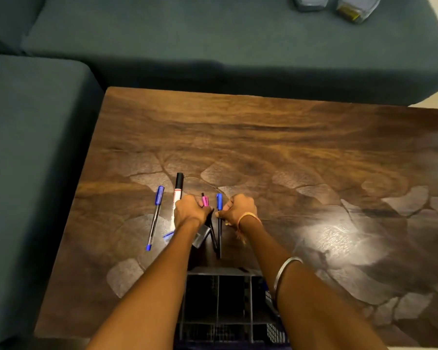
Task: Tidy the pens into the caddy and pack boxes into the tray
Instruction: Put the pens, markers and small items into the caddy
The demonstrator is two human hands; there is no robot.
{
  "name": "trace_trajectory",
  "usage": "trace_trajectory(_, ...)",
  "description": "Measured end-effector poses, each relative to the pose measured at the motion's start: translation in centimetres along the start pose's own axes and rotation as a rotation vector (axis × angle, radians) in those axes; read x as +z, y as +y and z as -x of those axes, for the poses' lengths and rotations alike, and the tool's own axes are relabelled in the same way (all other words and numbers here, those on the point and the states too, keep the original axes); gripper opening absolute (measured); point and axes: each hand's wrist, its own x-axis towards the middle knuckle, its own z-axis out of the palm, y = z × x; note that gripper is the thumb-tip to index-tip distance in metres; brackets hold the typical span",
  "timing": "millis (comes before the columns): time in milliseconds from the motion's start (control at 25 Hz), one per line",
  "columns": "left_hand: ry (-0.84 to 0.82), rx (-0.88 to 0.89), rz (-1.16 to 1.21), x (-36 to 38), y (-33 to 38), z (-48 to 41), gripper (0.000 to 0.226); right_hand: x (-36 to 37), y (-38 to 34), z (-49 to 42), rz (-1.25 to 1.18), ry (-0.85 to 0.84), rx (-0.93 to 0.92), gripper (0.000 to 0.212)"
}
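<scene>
Left hand (188, 210) grips a pink pen (204, 200); right hand (238, 208) grips a blue pen (219, 202). Marker (178, 188) lies beyond the left hand, caddy (220, 299) nearer than both, apparently empty: barely begun.

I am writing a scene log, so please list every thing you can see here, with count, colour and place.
Table: one, dark brown wood, centre.
Blue-capped pen: one, clear barrel, lying loose at the table's left.
Marker: one, white with black cap, left of the left hand.
Pink-capped pen: one, at the left hand.
Blue-capped black pen: one, at the right hand.
Caddy: one, dark, compartmented, near table edge.
Sofa: teal, behind and left.
Containers: two, clear, on the sofa, far right.
Left hand: one, grip closed on pens.
Right hand: one, wristbands, grip closed on the blue-capped black pen.
</scene>
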Motion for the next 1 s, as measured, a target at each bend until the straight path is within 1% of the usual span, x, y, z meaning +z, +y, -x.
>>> trace_trajectory(40, -0.003, -0.002, -0.023, 0.3, 0.1, -0.3, 0.031, 0.1, 0.0, -0.3, 0.007, 0.009, 0.001, 0.04)
trace_trajectory(120, 0.01, -0.015, -0.077, 0.6, 0.3, -0.6, 0.017, 0.1, -0.3, -0.7, 0.047, 0.007, 0.011, 0.043)
trace_trajectory(240, 0.008, -0.035, -0.067, 0.6, 0.7, -0.4, 0.013, -0.4, -1.0, -0.3, 0.082, 0.013, 0.032, 0.044)
trace_trajectory(280, 0.006, -0.036, -0.04, 0.3, 0.9, -0.1, 0.01, -0.8, -1.2, 0.0, 0.085, 0.017, 0.033, 0.04)
trace_trajectory(360, 0.002, -0.033, 0.024, -0.4, 1.3, 0.4, 0.021, -1.7, -1.4, 0.9, 0.073, 0.034, 0.037, 0.028)
trace_trajectory(400, -0.004, -0.027, 0.06, -0.9, 1.6, 0.7, 0.025, -2.3, -1.7, 1.6, 0.06, 0.051, 0.032, 0.028)
trace_trajectory(480, -0.024, -0.011, 0.153, -2.1, 2.0, 1.4, 0.026, -3.6, -2.4, 3.1, 0.012, 0.094, -0.006, 0.025)
trace_trajectory(560, -0.057, 0.027, 0.255, -3.8, 2.8, 2.4, 0.023, -4.8, -3.2, 4.7, -0.05, 0.136, -0.063, 0.021)
trace_trajectory(640, -0.106, 0.084, 0.344, -5.6, 3.7, 4.1, 0.026, -5.9, -3.9, 6.8, -0.069, 0.189, -0.118, 0.018)
trace_trajectory(680, -0.145, 0.124, 0.388, -6.7, 4.2, 5.5, 0.028, -6.6, -4.2, 8.2, -0.077, 0.213, -0.142, 0.02)
trace_trajectory(800, -0.273, 0.238, 0.474, -9.6, 5.5, 9.6, 0.027, -8.8, -4.2, 12.7, -0.13, 0.255, -0.182, 0.027)
trace_trajectory(920, -0.369, 0.32, 0.479, -11.3, 5.7, 13.4, 0.028, -10.5, -3.5, 17.1, -0.07, 0.302, -0.209, 0.027)
trace_trajectory(1000, -0.411, 0.383, 0.386, -11.5, 5.2, 16.0, 0.03, -10.8, -2.4, 20.4, -0.047, 0.336, -0.216, 0.022)
